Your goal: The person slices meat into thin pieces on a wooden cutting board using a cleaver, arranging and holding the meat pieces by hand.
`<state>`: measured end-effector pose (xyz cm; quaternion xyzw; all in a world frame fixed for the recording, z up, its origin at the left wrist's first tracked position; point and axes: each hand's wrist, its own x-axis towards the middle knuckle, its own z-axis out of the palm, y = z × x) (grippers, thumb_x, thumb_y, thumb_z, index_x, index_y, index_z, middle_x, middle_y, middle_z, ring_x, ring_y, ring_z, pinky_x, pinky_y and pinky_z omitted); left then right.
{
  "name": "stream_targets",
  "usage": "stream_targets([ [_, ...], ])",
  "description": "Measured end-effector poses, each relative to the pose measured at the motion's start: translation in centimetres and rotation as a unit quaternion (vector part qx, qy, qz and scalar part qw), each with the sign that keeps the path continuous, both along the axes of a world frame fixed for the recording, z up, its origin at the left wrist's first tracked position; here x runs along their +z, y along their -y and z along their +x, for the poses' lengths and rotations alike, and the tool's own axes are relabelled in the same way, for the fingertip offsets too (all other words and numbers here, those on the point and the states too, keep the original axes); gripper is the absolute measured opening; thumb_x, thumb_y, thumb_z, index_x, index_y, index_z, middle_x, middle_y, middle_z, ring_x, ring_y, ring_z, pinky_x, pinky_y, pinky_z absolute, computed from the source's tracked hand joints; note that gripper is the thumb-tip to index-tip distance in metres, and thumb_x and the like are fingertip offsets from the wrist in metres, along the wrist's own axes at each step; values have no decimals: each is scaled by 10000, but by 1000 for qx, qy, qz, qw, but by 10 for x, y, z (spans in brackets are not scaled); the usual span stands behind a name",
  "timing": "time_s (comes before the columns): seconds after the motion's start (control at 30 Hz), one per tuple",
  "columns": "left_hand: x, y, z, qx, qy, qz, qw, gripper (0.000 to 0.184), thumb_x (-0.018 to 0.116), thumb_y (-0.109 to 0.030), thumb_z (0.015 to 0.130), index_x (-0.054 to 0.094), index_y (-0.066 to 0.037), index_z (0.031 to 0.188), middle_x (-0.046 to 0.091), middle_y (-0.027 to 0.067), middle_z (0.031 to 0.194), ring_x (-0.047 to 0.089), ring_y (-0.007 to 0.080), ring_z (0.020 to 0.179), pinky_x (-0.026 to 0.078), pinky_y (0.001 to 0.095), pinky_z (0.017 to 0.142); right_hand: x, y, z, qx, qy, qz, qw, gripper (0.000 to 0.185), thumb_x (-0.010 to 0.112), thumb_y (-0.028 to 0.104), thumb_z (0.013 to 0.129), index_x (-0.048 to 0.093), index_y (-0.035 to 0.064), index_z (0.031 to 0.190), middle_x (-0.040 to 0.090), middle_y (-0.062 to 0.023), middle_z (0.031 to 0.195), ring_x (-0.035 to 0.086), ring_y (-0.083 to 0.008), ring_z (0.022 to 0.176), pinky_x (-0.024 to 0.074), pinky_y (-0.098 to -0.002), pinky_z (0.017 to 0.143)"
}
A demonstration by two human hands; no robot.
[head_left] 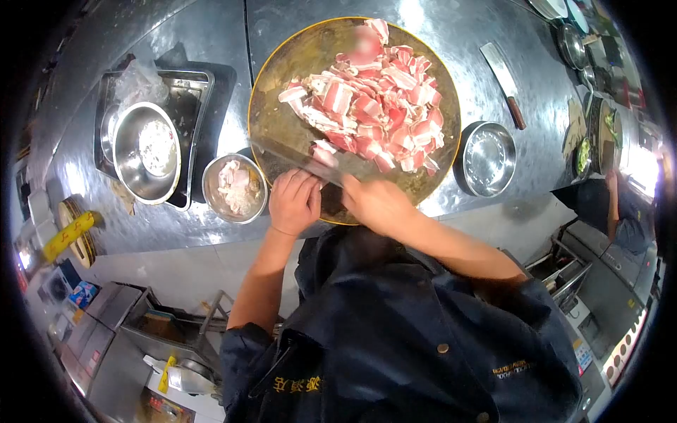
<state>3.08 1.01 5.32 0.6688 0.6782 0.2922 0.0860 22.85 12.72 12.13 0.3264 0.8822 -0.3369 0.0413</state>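
Observation:
A round cutting board with a yellow rim carries a heap of sliced, streaky meat. Near the board's front edge my right hand is closed round the handle of a broad knife, whose blade points left. My left hand has its fingers curled together against a small piece of meat beside the blade. Left of that hand stands a metal bowl with pale meat pieces in it.
A steel bowl rests on a black tray at the left. Right of the board are an empty-looking metal bowl and another knife. A person in dark clothes is at the far right.

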Motion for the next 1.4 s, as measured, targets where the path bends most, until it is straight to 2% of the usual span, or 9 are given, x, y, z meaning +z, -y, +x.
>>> stream_targets([
  [0.27,-1,1,0,17,18,20,1000,222,748,-70,797,722,-42,1015,704,115,1088,665,367,1049,555,473,944,63,1,45,10,17,-9,1000,134,656,155,964,591,42,997,652,-214,640,687,-426,595,554,-545,565],
  [0.33,2,2,0,12,19,13,1000,225,751,-70,797,721,-41,1019,708,114,1095,669,365,1052,558,471,945,76,3,55,11,65,-27,997,196,621,235,997,564,48,1017,663,-223,635,704,-433,596,569,-551,543],
  [0.57,8,-9,-1,0,42,58,997,191,745,-57,811,718,-45,999,715,114,1098,683,353,1040,571,462,926,-10,-8,-8,3,-31,13,999,189,631,222,996,564,46,1011,651,-214,621,696,-425,584,560,-550,529],
  [0.73,-7,3,-3,10,26,17,999,267,773,-95,745,731,-47,1004,699,139,1007,675,361,975,571,474,909,59,1,36,12,44,-5,999,181,646,201,980,574,38,1005,656,-213,626,695,-423,573,560,-545,515],
  [0.83,0,2,-2,20,19,11,1000,157,779,-172,713,650,-94,758,647,89,844,666,318,906,569,438,802,75,7,59,-8,33,-36,999,172,649,172,972,585,24,1033,640,-226,608,684,-434,560,559,-546,515],
  [1.1,15,-6,-5,35,54,88,994,134,755,-137,828,729,-69,940,716,102,1062,700,316,1004,586,430,928,-4,-1,-18,56,8,42,998,217,633,195,1015,572,-13,1033,689,-265,712,700,-473,660,556,-573,600],
  [1.17,11,-3,-3,30,98,29,994,132,741,-120,849,725,-47,959,717,111,1036,700,324,1006,586,421,932,-14,-3,-22,37,20,45,998,230,612,198,1024,581,-25,1067,696,-276,735,698,-478,663,555,-575,599],
  [1.23,13,-3,-1,52,107,85,989,107,733,-114,856,706,-38,926,702,114,1015,688,326,1031,586,423,942,-26,-3,-16,39,7,43,998,242,592,196,1033,594,-21,1138,679,-315,746,690,-506,683,544,-603,619],
  [1.4,9,3,1,43,81,118,989,125,726,-154,871,702,-64,956,685,100,1094,661,321,1107,561,425,971,-4,-2,-26,48,-14,64,997,222,568,172,1046,576,-36,1123,672,-349,791,677,-551,752,505,-635,648],
])
